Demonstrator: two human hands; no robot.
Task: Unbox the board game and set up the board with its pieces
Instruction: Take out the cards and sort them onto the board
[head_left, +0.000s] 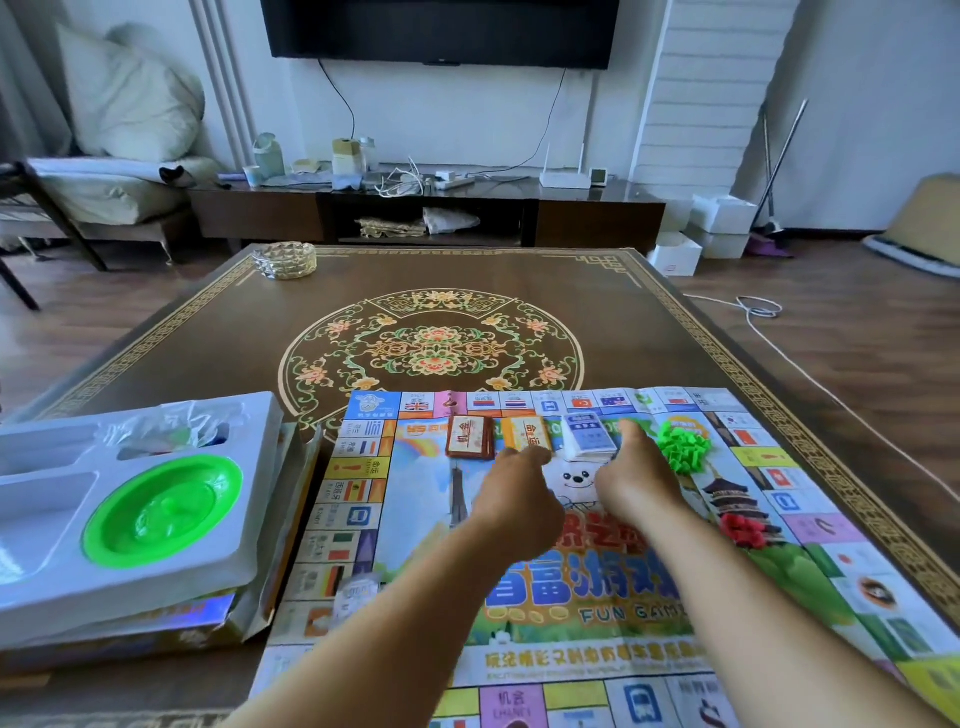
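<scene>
Green dish (163, 512), white tray (156, 561), red-brown card deck (469, 437)

Your paper game board (545, 587) lying unfolded and flat, three card decks, brown deck (469, 437), yellow deck (525, 434), blue deck (589, 435), in a row on its far part, green houses (683, 447) piled beside, red pieces (747, 531) nearer, white insert tray (156, 519) with green dish (163, 512) left of the board.

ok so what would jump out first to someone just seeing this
The bright game board spread over the near right of the patterned table, with both hands, left and right, reaching to the card stacks along its far side. Then the green dish in the white tray at left.
</scene>
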